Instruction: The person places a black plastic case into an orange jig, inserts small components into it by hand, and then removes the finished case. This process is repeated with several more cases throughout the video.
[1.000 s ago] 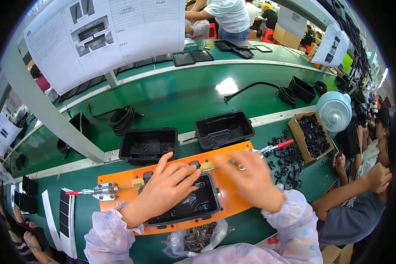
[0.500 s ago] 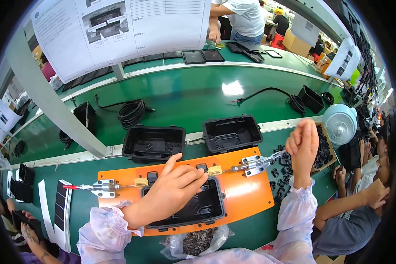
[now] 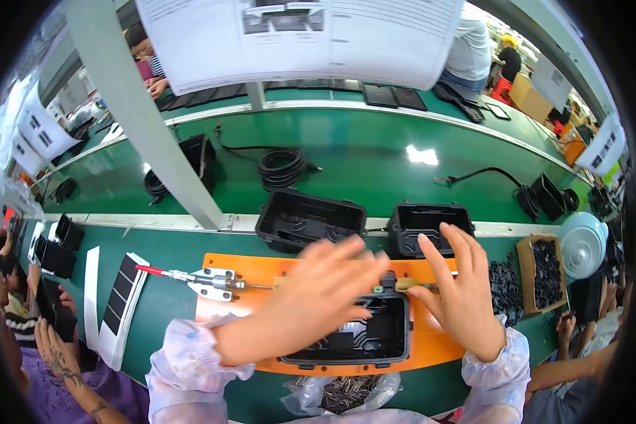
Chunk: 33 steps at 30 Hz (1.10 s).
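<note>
An orange fixture plate (image 3: 219,307) lies in front of me with an open black plastic box (image 3: 396,328) set in it. My left hand (image 3: 311,293) is stretched out above the box's left part, smeared by motion, with nothing visible in it. My right hand (image 3: 459,290), fingers spread, is at the plate's right end, its thumb close to a brass-coloured block (image 3: 405,284). Beside that block, at the box's far rim, sits a small black part (image 3: 387,283). A toggle clamp (image 3: 212,283) with a red handle is mounted on the left; my right hand hides the right clamp.
Two more black boxes (image 3: 307,220) (image 3: 431,219) stand behind the plate. Small black parts (image 3: 503,286) are heaped at the right, beside a carton (image 3: 530,275) and a blue fan (image 3: 583,246). A bag of screws (image 3: 343,392) lies nearest me. Coiled cable (image 3: 283,169) rests farther back.
The view has swung, so the scene sits farther right. My right hand has come off the right clamp's handle and opened. My left fingers have lifted away from the small black part.
</note>
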Each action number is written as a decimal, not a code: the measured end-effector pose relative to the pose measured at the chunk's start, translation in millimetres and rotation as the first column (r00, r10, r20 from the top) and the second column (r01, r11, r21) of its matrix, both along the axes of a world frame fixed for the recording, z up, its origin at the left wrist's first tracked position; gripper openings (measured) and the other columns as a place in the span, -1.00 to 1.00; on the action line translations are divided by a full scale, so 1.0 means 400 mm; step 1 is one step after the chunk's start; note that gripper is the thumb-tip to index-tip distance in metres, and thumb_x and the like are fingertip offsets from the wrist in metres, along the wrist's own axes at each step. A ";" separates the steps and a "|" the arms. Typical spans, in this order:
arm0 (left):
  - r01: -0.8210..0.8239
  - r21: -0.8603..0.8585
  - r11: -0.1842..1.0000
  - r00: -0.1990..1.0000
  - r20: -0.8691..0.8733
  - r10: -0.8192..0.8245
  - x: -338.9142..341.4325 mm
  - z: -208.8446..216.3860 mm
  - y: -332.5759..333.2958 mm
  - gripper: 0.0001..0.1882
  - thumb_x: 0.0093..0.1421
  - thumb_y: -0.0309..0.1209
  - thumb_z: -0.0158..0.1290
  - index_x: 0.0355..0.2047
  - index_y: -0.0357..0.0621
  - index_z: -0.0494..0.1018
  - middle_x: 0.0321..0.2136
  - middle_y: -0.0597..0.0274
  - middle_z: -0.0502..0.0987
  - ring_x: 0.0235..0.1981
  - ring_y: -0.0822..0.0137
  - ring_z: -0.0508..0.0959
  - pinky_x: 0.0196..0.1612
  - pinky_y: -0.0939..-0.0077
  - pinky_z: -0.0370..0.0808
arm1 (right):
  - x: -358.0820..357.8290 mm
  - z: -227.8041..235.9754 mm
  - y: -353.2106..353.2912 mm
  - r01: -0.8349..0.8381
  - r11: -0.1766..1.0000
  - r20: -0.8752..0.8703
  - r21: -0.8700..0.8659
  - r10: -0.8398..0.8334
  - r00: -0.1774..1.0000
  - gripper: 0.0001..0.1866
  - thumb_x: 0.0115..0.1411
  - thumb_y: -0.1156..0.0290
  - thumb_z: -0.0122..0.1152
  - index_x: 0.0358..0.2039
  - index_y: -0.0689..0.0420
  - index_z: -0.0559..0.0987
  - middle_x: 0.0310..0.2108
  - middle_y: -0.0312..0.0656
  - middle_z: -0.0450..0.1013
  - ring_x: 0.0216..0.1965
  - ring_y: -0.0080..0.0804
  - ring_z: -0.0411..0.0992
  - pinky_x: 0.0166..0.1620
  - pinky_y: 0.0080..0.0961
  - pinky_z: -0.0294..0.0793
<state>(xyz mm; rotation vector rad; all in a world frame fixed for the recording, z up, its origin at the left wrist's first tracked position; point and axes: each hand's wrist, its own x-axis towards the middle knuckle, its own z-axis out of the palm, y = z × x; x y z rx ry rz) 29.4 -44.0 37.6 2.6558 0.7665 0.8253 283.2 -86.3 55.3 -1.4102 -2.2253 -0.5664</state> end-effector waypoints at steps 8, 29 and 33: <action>-0.930 -0.166 0.327 0.310 0.120 0.943 -0.495 -0.039 -0.021 -0.37 0.44 -0.21 0.08 0.38 -0.30 0.24 0.28 -0.14 0.40 0.30 0.04 0.42 0.24 0.33 0.37 | -0.149 -0.091 0.107 -0.702 0.679 -0.265 -0.217 0.651 0.712 -0.45 0.18 0.33 0.39 0.16 0.28 0.53 0.11 -0.09 0.50 0.16 -0.14 0.43 0.13 -0.22 0.45; -0.533 -0.463 0.708 0.320 0.664 0.675 -0.434 -0.041 -0.036 -0.59 0.57 -0.27 -0.20 0.27 -0.30 0.27 0.14 0.02 0.47 0.14 0.23 0.53 0.18 0.34 0.50 | -0.164 -0.108 0.124 -0.697 0.661 -0.408 -0.279 0.575 0.709 -0.60 0.12 0.47 0.46 0.01 0.06 0.69 0.11 -0.18 0.46 0.37 0.06 0.24 0.25 -0.06 0.36; -0.404 -0.512 0.758 0.326 0.693 0.643 -0.492 -0.051 -0.037 -0.59 0.56 -0.27 -0.16 0.27 -0.29 0.28 0.04 0.08 0.49 0.08 0.27 0.55 0.15 0.33 0.53 | -0.163 -0.121 0.120 -0.714 0.633 -0.413 -0.299 0.589 0.695 -0.58 0.10 0.48 0.37 0.02 0.21 0.65 0.11 -0.11 0.46 0.35 0.03 0.26 0.22 -0.13 0.44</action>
